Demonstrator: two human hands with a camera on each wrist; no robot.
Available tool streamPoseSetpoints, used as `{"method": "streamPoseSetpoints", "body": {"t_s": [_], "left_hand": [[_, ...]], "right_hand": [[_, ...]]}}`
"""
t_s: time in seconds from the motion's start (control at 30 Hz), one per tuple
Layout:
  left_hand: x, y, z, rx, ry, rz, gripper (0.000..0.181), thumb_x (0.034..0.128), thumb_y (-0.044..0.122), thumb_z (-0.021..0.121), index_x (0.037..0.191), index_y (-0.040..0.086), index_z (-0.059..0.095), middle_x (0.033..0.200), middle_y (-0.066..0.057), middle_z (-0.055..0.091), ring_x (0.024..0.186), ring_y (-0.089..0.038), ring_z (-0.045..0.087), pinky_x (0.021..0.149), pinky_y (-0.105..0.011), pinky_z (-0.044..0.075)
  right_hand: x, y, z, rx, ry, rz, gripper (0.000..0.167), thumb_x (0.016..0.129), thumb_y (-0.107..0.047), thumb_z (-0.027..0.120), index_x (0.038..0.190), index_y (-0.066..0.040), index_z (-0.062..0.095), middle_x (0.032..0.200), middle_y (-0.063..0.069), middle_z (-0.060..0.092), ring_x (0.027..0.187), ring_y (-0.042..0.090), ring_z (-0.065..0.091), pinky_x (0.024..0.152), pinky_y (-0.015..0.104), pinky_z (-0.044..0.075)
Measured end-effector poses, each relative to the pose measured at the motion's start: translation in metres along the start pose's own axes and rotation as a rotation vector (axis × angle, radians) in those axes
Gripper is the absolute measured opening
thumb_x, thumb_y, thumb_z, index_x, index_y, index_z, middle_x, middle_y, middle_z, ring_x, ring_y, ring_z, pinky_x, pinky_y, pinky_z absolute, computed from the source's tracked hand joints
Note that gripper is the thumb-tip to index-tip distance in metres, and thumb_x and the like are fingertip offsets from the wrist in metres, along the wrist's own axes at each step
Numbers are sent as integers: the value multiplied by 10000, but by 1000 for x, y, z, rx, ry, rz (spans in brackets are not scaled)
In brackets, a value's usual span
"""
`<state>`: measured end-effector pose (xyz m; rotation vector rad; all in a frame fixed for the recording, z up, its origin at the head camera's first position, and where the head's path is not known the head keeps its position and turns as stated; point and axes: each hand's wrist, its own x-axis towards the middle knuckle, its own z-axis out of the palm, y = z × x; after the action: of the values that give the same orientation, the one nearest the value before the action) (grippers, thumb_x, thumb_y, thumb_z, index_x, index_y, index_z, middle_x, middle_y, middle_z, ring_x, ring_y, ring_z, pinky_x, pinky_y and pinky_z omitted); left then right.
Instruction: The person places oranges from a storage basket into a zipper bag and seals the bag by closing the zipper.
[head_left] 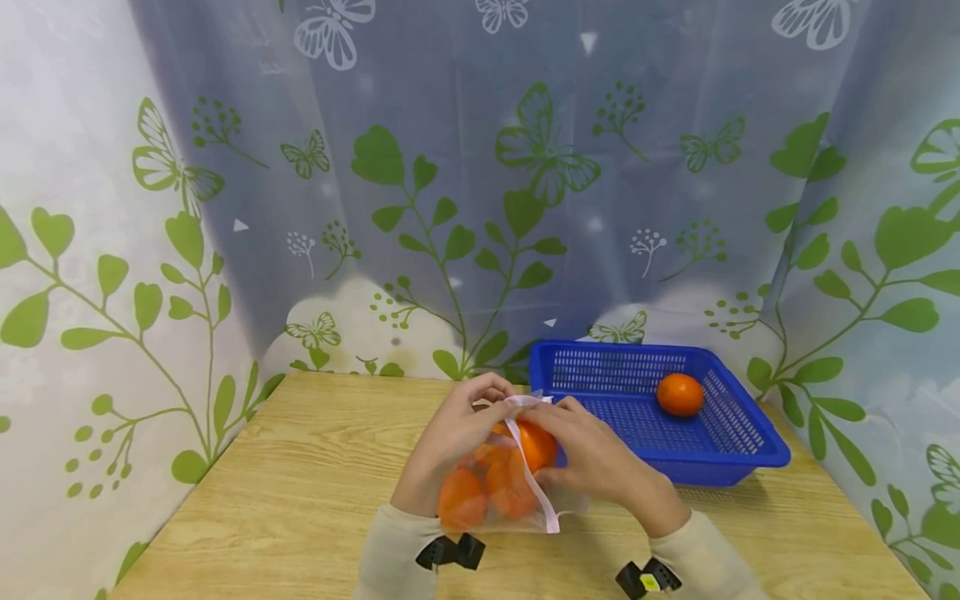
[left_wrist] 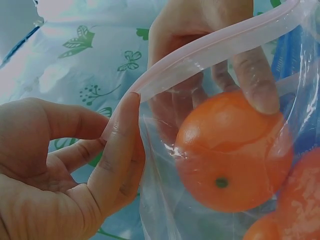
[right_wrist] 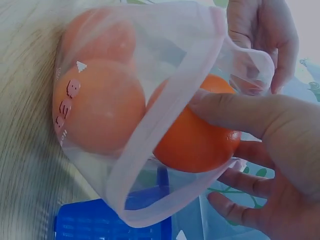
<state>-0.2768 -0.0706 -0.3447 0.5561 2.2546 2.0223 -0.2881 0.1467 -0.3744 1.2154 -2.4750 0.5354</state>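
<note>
A clear plastic bag (head_left: 517, 527) with a pale pink zip edge stands open-mouthed on the table, several oranges (head_left: 462, 498) inside it. Thumb and finger of my left hand (head_left: 452, 432) pinch the bag's edge, clearest in the left wrist view, where the pink strip (left_wrist: 195, 59) runs from the fingertips. My right hand (head_left: 600, 457) reaches into the mouth and holds an orange (right_wrist: 200, 135), thumb on one side and fingers around the other. In the left wrist view this orange (left_wrist: 230, 165) shows its green stem end. Lower in the bag, other oranges (right_wrist: 102, 107) press against the plastic.
Behind and right of the bag stands a blue plastic basket (head_left: 720, 458) with slotted walls; a single orange (head_left: 680, 395) lies in it. The wooden table (head_left: 300, 483) meets a patterned curtain (head_left: 450, 208) at the back and sides.
</note>
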Motion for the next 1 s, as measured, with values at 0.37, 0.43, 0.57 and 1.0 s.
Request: {"method": "streamPoseSetpoints", "body": {"t_s": [0.37,0.43,0.57,1.0], "left_hand": [[1,1,1,9,1,-3,155,1028,129,623,1066,-19,654,994,-162,600,717,-195,646,655,-321,662],[1,0,1,12,3,-1,159,1028,124,621,1072,-25,652,1004,-182,602,707,-191,646,655,-325,663],[1,-2,1,13,5,7,166,1027,122,621,1078,-34,647,1019,-201,602,700,-186,646,663,-338,667],[2,-3,0,9,26,-4,134,1032,127,618,1077,5,650,1060,-240,597,725,-190,656,658,-337,666]], "right_hand": [[3,-1,3,-135,52,36,699,742,-310,933,1370,-199,646,1265,-23,717,912,160,587,642,221,521],[4,-1,4,-146,68,34,696,736,-308,933,1363,-197,652,1235,-15,728,892,164,608,632,226,526],[5,-2,5,-180,87,31,671,729,-326,924,1336,-192,669,1192,-3,748,875,178,665,638,275,575],[6,3,4,-148,178,-81,443,717,-242,928,1112,-156,744,1015,4,795,769,158,730,595,264,582]]}}
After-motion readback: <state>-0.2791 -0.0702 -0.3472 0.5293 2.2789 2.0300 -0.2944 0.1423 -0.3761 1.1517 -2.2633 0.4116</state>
